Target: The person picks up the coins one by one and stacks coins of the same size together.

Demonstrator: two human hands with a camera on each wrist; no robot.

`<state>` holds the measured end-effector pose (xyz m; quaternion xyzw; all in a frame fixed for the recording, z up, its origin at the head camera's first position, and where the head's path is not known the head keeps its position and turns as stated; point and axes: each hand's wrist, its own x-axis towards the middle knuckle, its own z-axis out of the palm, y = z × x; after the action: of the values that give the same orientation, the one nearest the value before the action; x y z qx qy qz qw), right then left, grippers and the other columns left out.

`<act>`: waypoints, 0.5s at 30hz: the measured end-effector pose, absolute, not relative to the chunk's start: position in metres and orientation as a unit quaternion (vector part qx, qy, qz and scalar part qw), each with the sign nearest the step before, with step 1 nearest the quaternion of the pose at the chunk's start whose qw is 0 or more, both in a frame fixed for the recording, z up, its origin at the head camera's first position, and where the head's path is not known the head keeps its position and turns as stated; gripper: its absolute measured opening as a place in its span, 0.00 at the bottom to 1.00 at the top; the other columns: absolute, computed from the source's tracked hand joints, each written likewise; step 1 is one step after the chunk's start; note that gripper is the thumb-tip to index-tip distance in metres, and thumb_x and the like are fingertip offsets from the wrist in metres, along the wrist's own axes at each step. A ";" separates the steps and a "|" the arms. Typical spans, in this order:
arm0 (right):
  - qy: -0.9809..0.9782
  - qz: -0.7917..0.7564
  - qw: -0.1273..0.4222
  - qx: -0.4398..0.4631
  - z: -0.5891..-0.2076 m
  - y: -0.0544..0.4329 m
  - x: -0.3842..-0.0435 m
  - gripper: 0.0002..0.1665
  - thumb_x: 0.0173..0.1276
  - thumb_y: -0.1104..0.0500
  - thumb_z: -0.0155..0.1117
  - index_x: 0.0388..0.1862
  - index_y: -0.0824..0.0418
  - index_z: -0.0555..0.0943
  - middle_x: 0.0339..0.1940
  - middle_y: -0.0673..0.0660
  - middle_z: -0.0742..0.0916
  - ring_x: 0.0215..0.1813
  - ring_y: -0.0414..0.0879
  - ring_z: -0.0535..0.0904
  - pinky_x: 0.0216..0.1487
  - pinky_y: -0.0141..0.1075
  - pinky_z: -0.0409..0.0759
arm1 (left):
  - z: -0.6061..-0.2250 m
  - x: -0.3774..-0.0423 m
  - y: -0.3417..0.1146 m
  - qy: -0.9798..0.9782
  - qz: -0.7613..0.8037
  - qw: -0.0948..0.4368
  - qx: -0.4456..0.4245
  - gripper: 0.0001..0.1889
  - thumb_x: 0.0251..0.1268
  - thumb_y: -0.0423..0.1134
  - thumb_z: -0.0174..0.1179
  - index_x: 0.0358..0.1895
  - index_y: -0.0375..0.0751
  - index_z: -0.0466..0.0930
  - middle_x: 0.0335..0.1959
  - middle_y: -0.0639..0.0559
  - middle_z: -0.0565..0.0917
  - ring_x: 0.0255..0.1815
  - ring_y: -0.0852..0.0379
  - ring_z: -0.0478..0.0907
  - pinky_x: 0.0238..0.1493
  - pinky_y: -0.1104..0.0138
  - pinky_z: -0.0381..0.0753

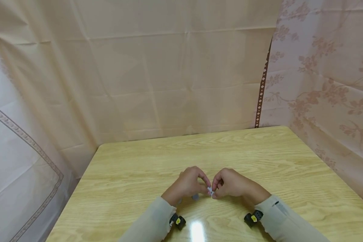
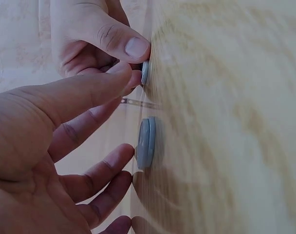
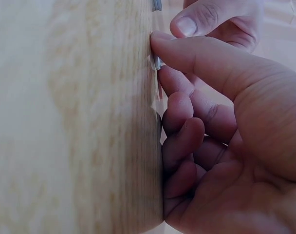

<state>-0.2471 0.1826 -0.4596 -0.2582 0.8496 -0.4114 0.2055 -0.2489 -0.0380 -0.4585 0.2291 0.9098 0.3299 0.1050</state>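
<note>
My left hand point(image 1: 188, 183) and right hand point(image 1: 232, 183) meet over the wooden table, fingertips almost touching. Between them is a small pale grey disc point(image 1: 210, 190), its thin edge visible in the left wrist view point(image 2: 145, 72). The right thumb and index finger pinch it, and the left thumb and index finger hold its other side. Fingers partly hide the disc, and its markings are too small to read. Beside the left hand's lower fingers lies a round grey piece point(image 1: 195, 197), which looks like two stacked layers in the left wrist view point(image 2: 146, 143).
Another small pale disc point(image 1: 179, 201) lies by the left wrist, partly hidden. The wood-grain table point(image 1: 133, 168) extends around both hands. A beige curtain point(image 1: 169, 84) hangs behind its far edge, and a flowered curtain point(image 1: 335, 84) hangs along the right.
</note>
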 end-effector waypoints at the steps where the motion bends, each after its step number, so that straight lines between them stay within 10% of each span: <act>1: 0.850 -0.411 0.206 -0.258 -0.460 0.183 -0.247 0.09 0.57 0.58 0.82 0.31 0.56 0.87 0.20 0.49 0.81 0.22 0.38 0.70 0.23 0.28 0.67 | -0.459 -0.249 -0.038 0.910 0.329 0.105 0.229 0.09 0.49 0.46 0.83 0.26 0.63 0.90 0.52 0.63 0.83 0.61 0.55 0.76 0.67 0.30 0.60; 15: 0.851 -0.402 0.210 -0.266 -0.458 0.184 -0.248 0.07 0.57 0.64 0.77 0.33 0.58 0.87 0.22 0.50 0.79 0.24 0.39 0.70 0.24 0.29 0.67 | -0.460 -0.245 -0.034 0.922 0.312 0.096 0.209 0.10 0.44 0.47 0.85 0.23 0.64 0.90 0.49 0.65 0.80 0.62 0.50 0.71 0.64 0.40 0.62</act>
<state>-0.2480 0.1835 -0.4583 -0.2658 0.8508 -0.4017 0.2102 -0.2448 -0.0342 -0.4596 0.2094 0.9216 0.3122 0.0963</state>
